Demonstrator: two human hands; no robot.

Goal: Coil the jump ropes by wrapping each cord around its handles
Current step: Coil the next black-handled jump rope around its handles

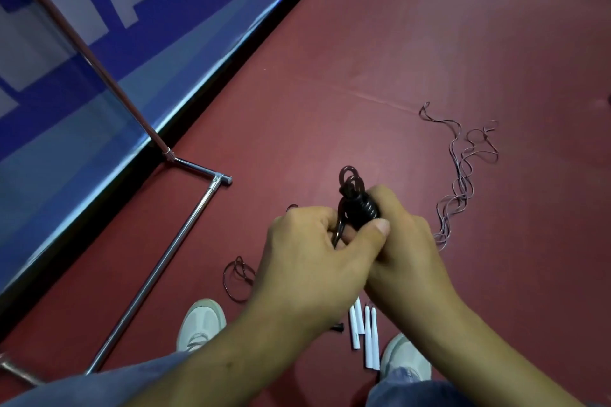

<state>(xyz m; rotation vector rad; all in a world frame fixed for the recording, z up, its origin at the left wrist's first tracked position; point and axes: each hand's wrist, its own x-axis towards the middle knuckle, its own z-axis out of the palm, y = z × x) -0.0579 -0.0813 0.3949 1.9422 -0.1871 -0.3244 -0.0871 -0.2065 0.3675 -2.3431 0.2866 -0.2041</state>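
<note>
**Both hands gripping a wound dark rope over a red floor**

Blue trouser legs [109,383] are filling the bottom edge, and two bare forearms are reaching forward over them. Just beyond, two pale shoes [201,324] are standing on the red floor [363,43], one to each side. Four white handles [363,330] are lying side by side between the shoes, partly hidden under the wrists.

Above them, the left hand [314,258] is curling closed around a strand of cord hanging from the dark rope bundle [358,208], with its thumb pressing on the bundle's lower end. The right hand [410,241] is wrapping its fingers around the bundle from the far side, so both hands are holding it in the air at the middle of the view. Tight coils are showing on the bundle, and small loops are sticking out of its top.

To the left of the hands, a dark loop [236,277] is lying on the floor; whether it is joining the bundle cannot be told. To the right, a loose cord [463,175] is trailing away in wavy tangles.

Farther left, a metal frame [158,268] is running along the floor beside a blue banner [99,43] with pale blocks.
</note>
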